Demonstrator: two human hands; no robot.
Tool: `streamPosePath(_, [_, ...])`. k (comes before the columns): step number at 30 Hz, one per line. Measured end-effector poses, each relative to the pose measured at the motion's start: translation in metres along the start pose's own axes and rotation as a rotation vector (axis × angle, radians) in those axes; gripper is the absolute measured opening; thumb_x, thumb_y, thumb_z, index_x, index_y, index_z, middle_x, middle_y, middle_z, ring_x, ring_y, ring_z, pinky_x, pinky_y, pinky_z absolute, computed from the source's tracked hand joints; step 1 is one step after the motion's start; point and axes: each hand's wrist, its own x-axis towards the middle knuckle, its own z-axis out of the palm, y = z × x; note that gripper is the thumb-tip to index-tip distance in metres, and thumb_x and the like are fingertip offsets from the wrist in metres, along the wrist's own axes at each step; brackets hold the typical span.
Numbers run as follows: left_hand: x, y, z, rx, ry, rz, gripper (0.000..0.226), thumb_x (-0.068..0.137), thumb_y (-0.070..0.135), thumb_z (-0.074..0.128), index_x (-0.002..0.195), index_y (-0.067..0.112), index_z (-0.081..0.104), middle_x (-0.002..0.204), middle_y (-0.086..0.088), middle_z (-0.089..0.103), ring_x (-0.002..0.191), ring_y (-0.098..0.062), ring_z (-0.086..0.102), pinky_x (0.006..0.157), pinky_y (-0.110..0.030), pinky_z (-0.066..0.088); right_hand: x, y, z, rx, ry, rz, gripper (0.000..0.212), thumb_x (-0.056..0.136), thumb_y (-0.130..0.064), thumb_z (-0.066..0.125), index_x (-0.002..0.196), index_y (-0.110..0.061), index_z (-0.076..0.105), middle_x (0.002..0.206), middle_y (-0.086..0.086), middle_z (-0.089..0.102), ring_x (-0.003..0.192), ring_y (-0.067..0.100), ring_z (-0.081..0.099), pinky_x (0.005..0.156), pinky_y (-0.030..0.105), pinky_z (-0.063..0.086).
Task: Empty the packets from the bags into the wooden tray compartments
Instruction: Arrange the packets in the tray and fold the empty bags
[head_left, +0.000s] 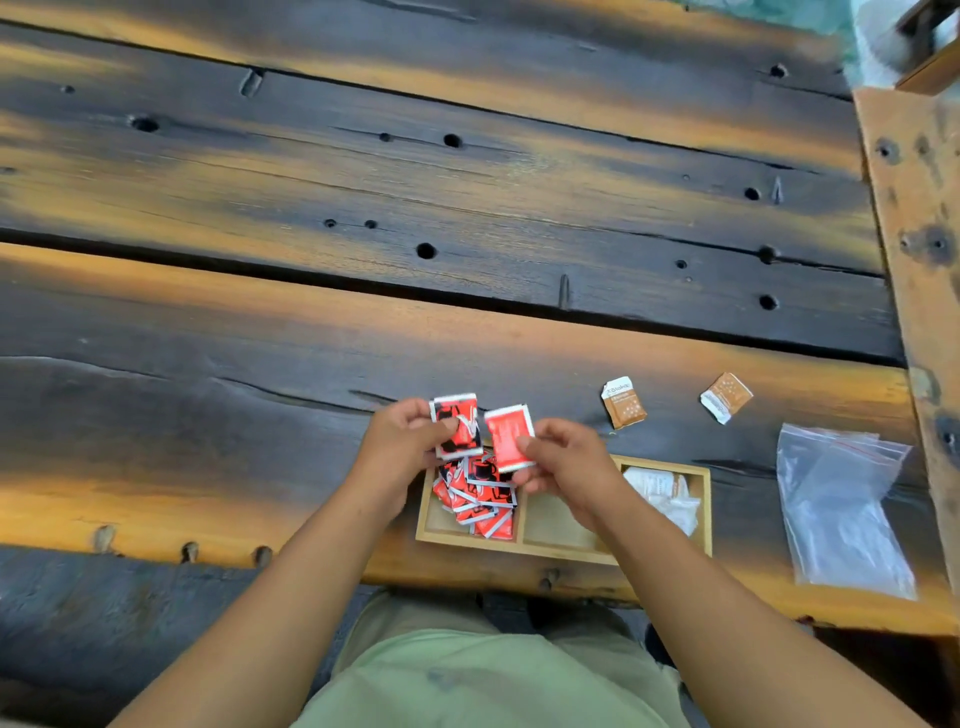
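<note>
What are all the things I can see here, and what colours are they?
red packets: a pile, red with black and white, left compartment of the tray
held red packets: two, one in each hand, above the tray
brown packets: two, brown and white, loose on the table beyond the tray
white packets: a few, right compartment
wooden tray: one, light wood, near table edge
plastic bags: clear, right of the tray
table: dark and orange planks
left hand
right hand

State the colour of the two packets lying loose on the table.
Brown and white, both packets; head view.
</note>
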Motion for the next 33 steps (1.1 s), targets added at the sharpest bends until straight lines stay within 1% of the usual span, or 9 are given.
streamPosePath(5, [-0.014,-0.034,0.000,0.250,0.068,0.022,0.021,0.083,0.012,0.074,0.064,0.016,0.067,0.075,-0.011,0.074,0.074,-0.027,0.071,0.077,-0.051,0.058,-0.014,0.034,0.008,-0.171,0.122,0.037,0.015,0.095,-0.010,0.065,0.085,-0.006,0.054,0.065,0.016,0.072,0.045,0.018,0.066,0.043,0.026,0.050])
streamPosePath(8, [-0.021,-0.044,0.003,0.489,0.124,0.118,0.024,0.081,0.018,0.077,0.064,0.014,0.060,0.066,-0.005,0.067,0.066,-0.026,0.062,0.064,-0.037,0.050,-0.022,0.046,0.015,-0.323,0.164,-0.002,0.021,0.094,-0.018,0.065,0.080,-0.008,0.053,0.060,0.011,0.070,0.039,0.008,0.060,0.042,0.020,0.045])
streamPosePath(10, [-0.025,-0.047,0.007,0.693,0.191,0.194,0.029,0.082,0.023,0.076,0.065,0.014,0.054,0.072,-0.003,0.060,0.069,-0.023,0.057,0.061,-0.034,0.041,-0.024,0.049,0.021,-0.495,0.195,-0.040,0.026,0.093,-0.027,0.066,0.077,-0.009,0.056,0.064,0.007,0.072,0.045,0.004,0.061,0.049,0.021,0.048])
streamPosePath(12, [-0.026,-0.051,0.010,0.803,0.247,0.230,0.031,0.083,0.027,0.075,0.065,0.018,0.051,0.085,-0.003,0.054,0.079,-0.021,0.055,0.061,-0.032,0.036,-0.022,0.051,0.024,-0.607,0.243,-0.051,0.035,0.090,-0.038,0.067,0.070,-0.013,0.054,0.068,0.006,0.072,0.061,0.016,0.066,0.060,0.033,0.052])
streamPosePath(16, [-0.023,-0.057,0.011,0.796,0.292,0.208,0.030,0.084,0.035,0.074,0.076,0.018,0.051,0.094,-0.001,0.049,0.080,-0.015,0.051,0.059,-0.030,0.034,-0.013,0.047,0.025,-0.803,0.285,-0.006,0.047,0.085,-0.056,0.067,0.063,-0.020,0.045,0.068,0.000,0.059,0.065,0.023,0.056,0.050,0.030,0.033])
streamPosePath(20, [-0.023,-0.062,0.009,0.749,0.284,0.200,0.037,0.084,0.037,0.074,0.086,0.017,0.043,0.089,-0.002,0.051,0.072,-0.012,0.046,0.053,-0.028,0.029,-0.012,0.054,0.025,-0.853,0.290,0.020,0.046,0.084,-0.060,0.065,0.066,-0.022,0.046,0.076,0.001,0.061,0.072,0.024,0.060,0.050,0.029,0.032])
streamPosePath(23, [-0.024,-0.068,0.007,0.703,0.280,0.160,0.038,0.085,0.039,0.072,0.092,0.017,0.042,0.088,-0.003,0.057,0.073,-0.014,0.051,0.052,-0.027,0.030,-0.013,0.057,0.024,-0.797,0.285,0.008,0.044,0.084,-0.059,0.065,0.068,-0.024,0.045,0.077,-0.001,0.061,0.070,0.020,0.058,0.052,0.029,0.034])
streamPosePath(28, [-0.024,-0.071,0.003,0.655,0.257,0.159,0.043,0.083,0.044,0.073,0.100,0.019,0.043,0.096,-0.004,0.056,0.085,-0.020,0.057,0.059,-0.028,0.036,-0.020,0.052,0.016,-0.678,0.263,-0.026,0.041,0.085,-0.050,0.068,0.069,-0.021,0.046,0.069,-0.003,0.059,0.064,0.016,0.055,0.057,0.030,0.040])
streamPosePath(33, [-0.023,-0.055,0.027,0.766,0.276,0.396,0.043,0.083,0.042,0.072,0.112,0.019,0.050,0.115,-0.002,0.044,0.110,-0.022,0.043,0.092,-0.037,0.042,-0.035,0.044,-0.013,-0.615,0.169,-0.168,0.035,0.087,-0.043,0.067,0.073,-0.014,0.054,0.068,0.003,0.062,0.063,0.016,0.056,0.065,0.040,0.053])
